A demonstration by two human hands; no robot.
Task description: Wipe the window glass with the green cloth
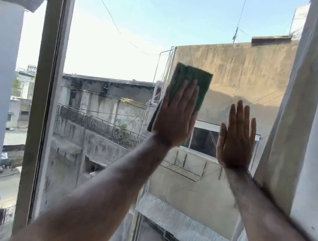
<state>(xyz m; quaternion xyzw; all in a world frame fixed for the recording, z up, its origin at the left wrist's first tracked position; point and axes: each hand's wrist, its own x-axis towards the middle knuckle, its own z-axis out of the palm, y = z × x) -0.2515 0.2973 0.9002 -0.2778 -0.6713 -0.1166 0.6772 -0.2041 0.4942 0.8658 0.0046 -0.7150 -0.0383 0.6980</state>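
The window glass (pixel 124 36) fills the middle of the head view, with buildings and sky behind it. My left hand (pixel 176 116) lies flat on the pane and presses the green cloth (pixel 195 78) against it; the cloth's upper half shows above my fingers. My right hand (pixel 236 137) rests flat on the glass to the right of the cloth, fingers up and slightly apart, holding nothing.
A vertical window frame (pixel 45 96) stands at the left of the pane. A white wall and window reveal (pixel 314 119) close in at the right, beside my right forearm. The lower part of the glass (pixel 172 216) looks streaked.
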